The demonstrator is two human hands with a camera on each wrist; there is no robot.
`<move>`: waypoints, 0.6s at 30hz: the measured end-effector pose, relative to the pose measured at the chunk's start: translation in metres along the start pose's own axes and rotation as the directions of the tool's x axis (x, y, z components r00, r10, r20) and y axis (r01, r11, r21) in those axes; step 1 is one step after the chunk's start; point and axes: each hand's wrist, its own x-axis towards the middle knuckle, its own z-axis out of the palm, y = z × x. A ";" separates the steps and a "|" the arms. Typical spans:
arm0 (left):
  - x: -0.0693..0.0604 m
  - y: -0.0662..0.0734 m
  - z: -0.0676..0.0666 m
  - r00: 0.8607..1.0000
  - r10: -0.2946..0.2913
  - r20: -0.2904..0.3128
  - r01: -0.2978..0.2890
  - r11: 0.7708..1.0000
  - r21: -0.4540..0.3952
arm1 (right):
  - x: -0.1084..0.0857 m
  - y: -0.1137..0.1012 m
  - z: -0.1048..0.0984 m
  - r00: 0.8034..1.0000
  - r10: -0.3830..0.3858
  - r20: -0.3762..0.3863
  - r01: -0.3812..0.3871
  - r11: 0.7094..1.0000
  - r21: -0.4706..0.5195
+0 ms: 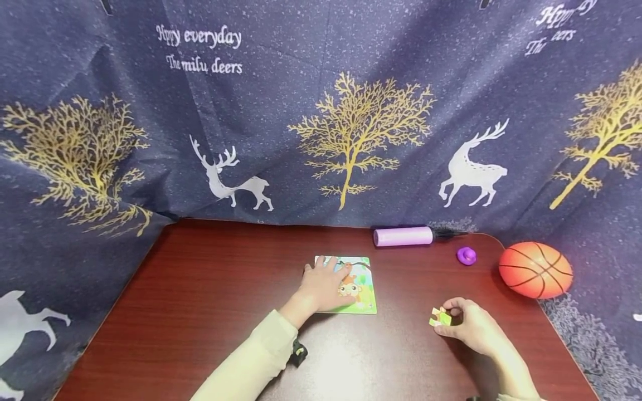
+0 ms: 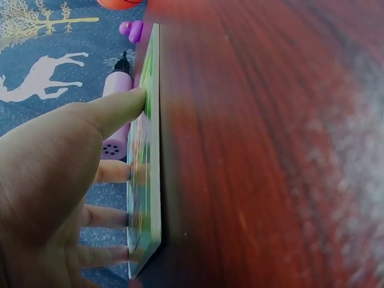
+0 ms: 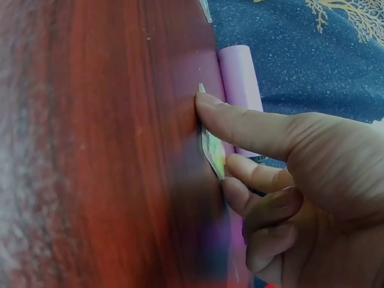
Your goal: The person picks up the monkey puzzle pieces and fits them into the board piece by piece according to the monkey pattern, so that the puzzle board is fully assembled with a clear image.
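Note:
A square jigsaw puzzle board (image 1: 365, 287) with a monkey picture lies flat on the table in the head view. My left hand (image 1: 323, 287) rests on its left part with fingers spread, covering much of the picture. The left wrist view shows the thumb and fingertips touching the board's (image 2: 155, 198) top face. To the right, my right hand (image 1: 473, 326) pinches a green and yellow puzzle piece (image 1: 439, 317) by its edges between thumb and fingers. From the right wrist view, the piece (image 3: 213, 150) is seen nearly edge-on, close to the tabletop.
Along the table's (image 1: 225, 289) back edge lies a pink hand pump (image 1: 403, 236) with a black nozzle. A small purple hat-shaped thing (image 1: 467, 256) and an orange basketball (image 1: 535, 270) are at the right. Behind hangs a dark blue curtain (image 1: 281, 111) with deer and trees.

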 end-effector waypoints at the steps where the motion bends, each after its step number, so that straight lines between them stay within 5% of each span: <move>1: 0.000 0.000 0.000 1.000 0.001 0.001 -0.001 1.000 0.002 | 0.001 0.000 0.000 1.000 -0.005 -0.003 0.005 1.000 0.004; 18: -0.001 0.000 0.001 1.000 0.003 0.012 -0.003 1.000 0.027 | 0.013 -0.013 0.021 0.978 -0.208 -0.028 0.210 0.957 0.200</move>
